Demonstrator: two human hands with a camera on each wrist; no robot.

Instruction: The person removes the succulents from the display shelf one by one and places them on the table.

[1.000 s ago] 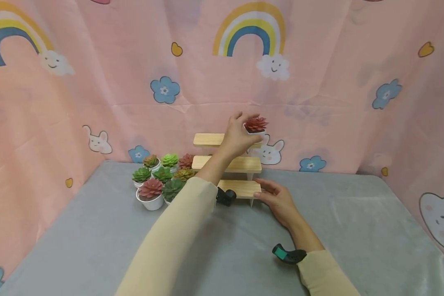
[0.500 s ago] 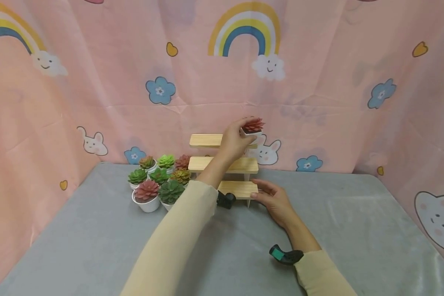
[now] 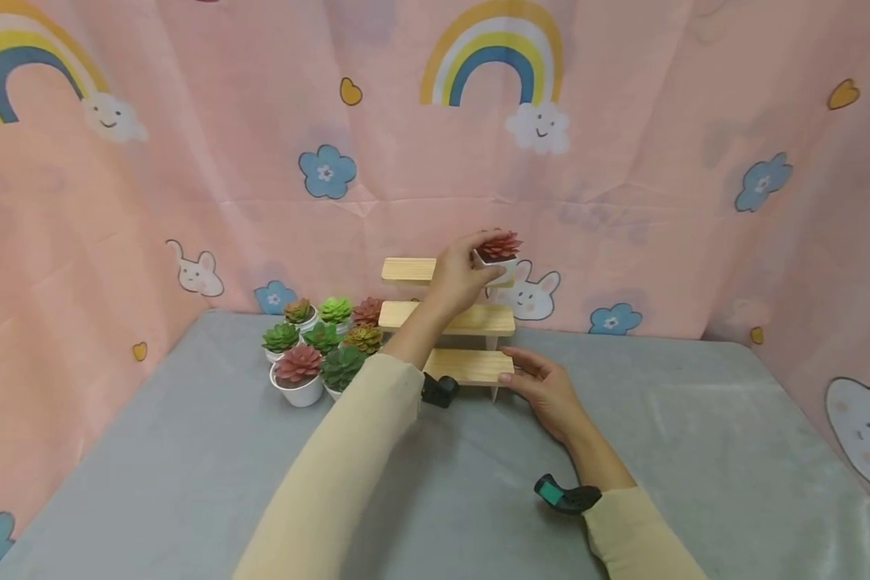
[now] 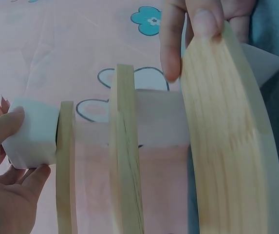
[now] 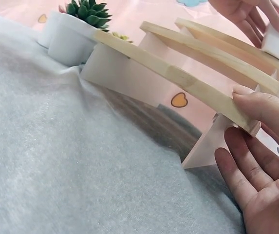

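My left hand (image 3: 464,270) pinches a small red artificial succulent (image 3: 503,244) by its square white pot (image 4: 32,136), at the right end of the top shelf (image 3: 408,269). In the left wrist view the pot's base is right at that shelf board, thumb on one side and fingers on the other. My right hand (image 3: 548,396) grips the right end of the lowest board (image 3: 471,366) of a three-tier wooden display stand, thumb on top and fingers underneath. White supports (image 5: 208,146) hold up the boards. My left forearm hides the stand's left part in the head view.
Several potted artificial succulents cluster left of the stand, among them a red one (image 3: 297,364) and a dark green one (image 3: 342,367). A grey cloth (image 3: 188,483) covers the table. Behind hangs a pink curtain (image 3: 406,177) printed with rainbows and rabbits.
My left hand has lowered the red succulent slightly toward the top shelf's right end, its fingers closer around the pot. My right hand stays on the lowest board. The head view has shifted a little.
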